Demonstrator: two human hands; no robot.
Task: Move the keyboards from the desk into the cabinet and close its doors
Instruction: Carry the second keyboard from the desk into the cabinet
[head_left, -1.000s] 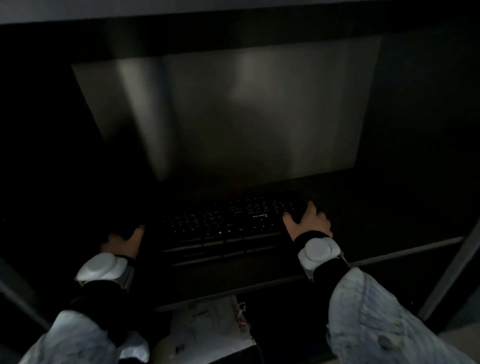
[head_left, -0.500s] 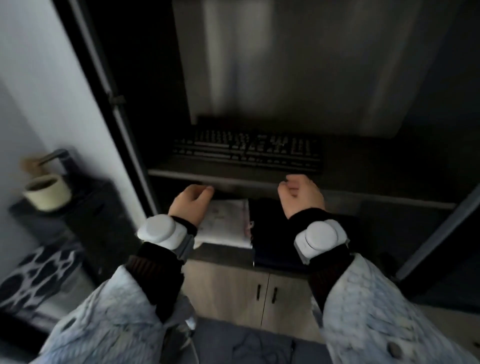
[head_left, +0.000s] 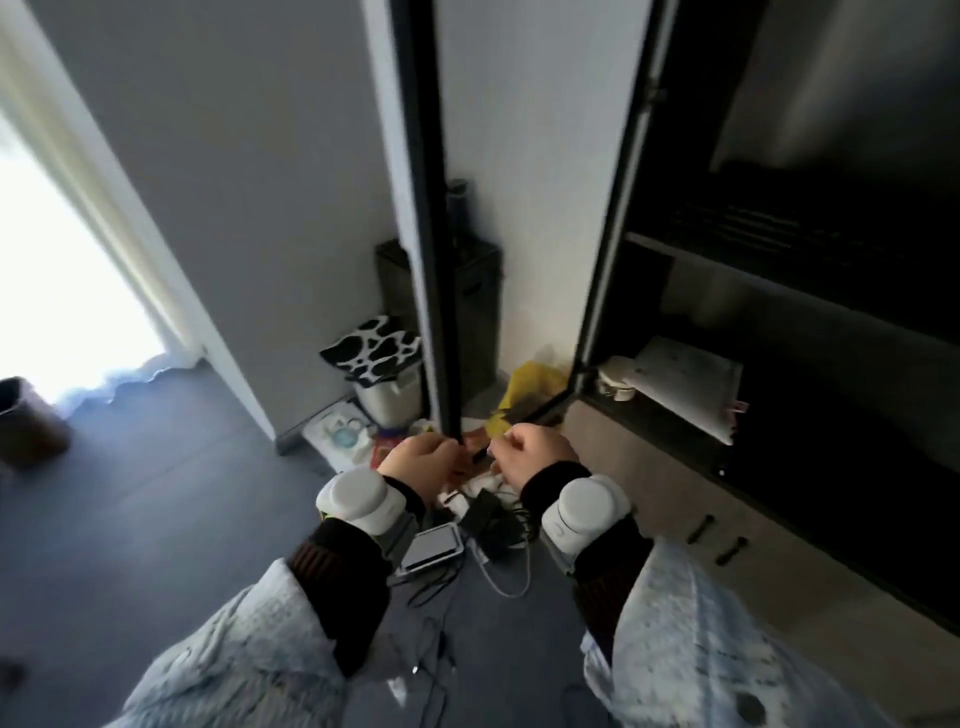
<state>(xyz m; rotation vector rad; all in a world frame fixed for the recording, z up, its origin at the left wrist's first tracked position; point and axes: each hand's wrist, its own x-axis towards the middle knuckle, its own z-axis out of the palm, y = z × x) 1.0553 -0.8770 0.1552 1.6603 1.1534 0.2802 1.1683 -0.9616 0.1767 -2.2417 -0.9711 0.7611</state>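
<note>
The cabinet's left door (head_left: 530, 208) stands open, its black free edge toward me. My left hand (head_left: 421, 462) is closed around the door's lower free corner. My right hand (head_left: 530, 457) is curled on the door's bottom edge, right beside the left hand. Inside the cabinet, dark keyboards (head_left: 737, 223) lie on the upper shelf (head_left: 691, 254), dim and partly blurred. The right door is out of view.
Papers (head_left: 685, 384) lie on the shelf below the keyboards. Cables, a charger (head_left: 488, 514) and a small tablet (head_left: 431, 545) clutter the floor under my hands. A cow-pattern bin (head_left: 374, 353) and a yellow bag (head_left: 530, 384) sit behind the door. Lower drawers (head_left: 717, 540) are at right.
Both hands let go of the keyboard on the shelf and pulled out of the cabinet. My view swung left, and the hands now grip the left door's lower corner.
</note>
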